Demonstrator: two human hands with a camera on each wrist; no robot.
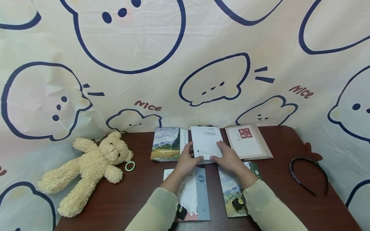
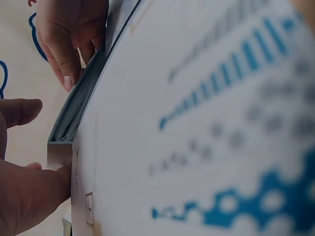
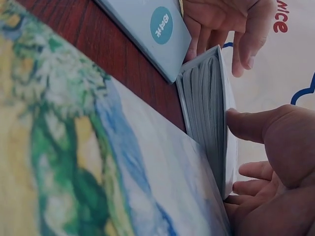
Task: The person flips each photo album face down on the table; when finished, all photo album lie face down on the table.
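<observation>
A thick book with a white cover [image 1: 206, 141] lies at the back middle of the table between two other books. My left hand [image 1: 186, 159] is at its left side, thumb at the front edge. On the opposite side, my right hand [image 1: 230, 158] has its thumb on the cover's edge and its other fingers along the side. The right wrist view shows the page block [image 3: 202, 98] of this book, with the thumb [image 3: 256, 124] against the cover. Both hands touch the book with loosely spread fingers.
Landscape-painting [image 1: 166, 144] and red-printed beige [image 1: 251, 144] books flank it. Under my forearms lie a white-and-blue book [image 1: 201, 192] and another painted book [image 1: 231, 192]. A plush bear [image 1: 92, 170] and green ring [image 1: 130, 166] are left; a black headband [image 1: 292, 170] is right.
</observation>
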